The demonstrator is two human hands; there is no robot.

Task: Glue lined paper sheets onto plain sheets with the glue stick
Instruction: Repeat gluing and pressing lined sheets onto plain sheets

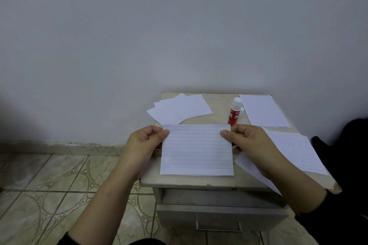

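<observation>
A lined paper sheet point(196, 151) is held over the front of a small table point(219, 105), its near edge resting on the top. My left hand point(144, 142) pinches its upper left corner and my right hand point(247, 139) pinches its upper right corner. A red glue stick point(234, 112) with a white top stands upright behind the sheet. Several plain sheets point(180, 110) lie fanned at the back left. A stack of lined sheets point(263, 111) lies at the back right, and more lined sheets point(294, 153) lie at the right under my right forearm.
The table stands against a white wall, with a drawer point(219, 217) pulled partly out below its front edge. A patterned tiled floor point(49, 185) spreads to the left. A dark object point(354, 145) sits at the right edge.
</observation>
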